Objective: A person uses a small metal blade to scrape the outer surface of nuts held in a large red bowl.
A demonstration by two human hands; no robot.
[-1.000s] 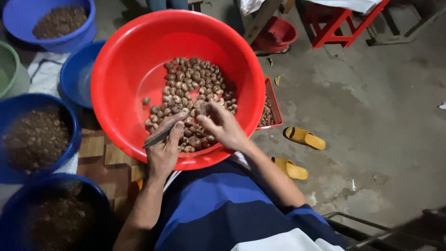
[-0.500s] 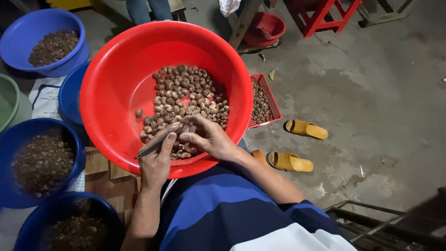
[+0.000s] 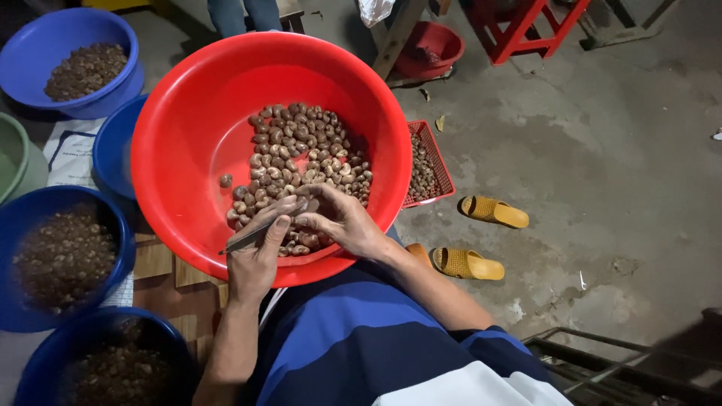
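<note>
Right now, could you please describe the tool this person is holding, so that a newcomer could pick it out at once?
Start at the big red basin of brown nuts on the person's lap. At its near rim both hands meet; the left hand grips a slim grey metal blade that slants across the rim. It is the only long, flat, shiny thing among rounded nuts.

— What sort of place was this?
— A small nut-sorting workshop: a red basin [image 3: 188, 113] of nuts sat on bare concrete floor [image 3: 602, 150], blue tubs [image 3: 45, 45] of nuts and yellow sandals [image 3: 492, 210] nearby.
</note>
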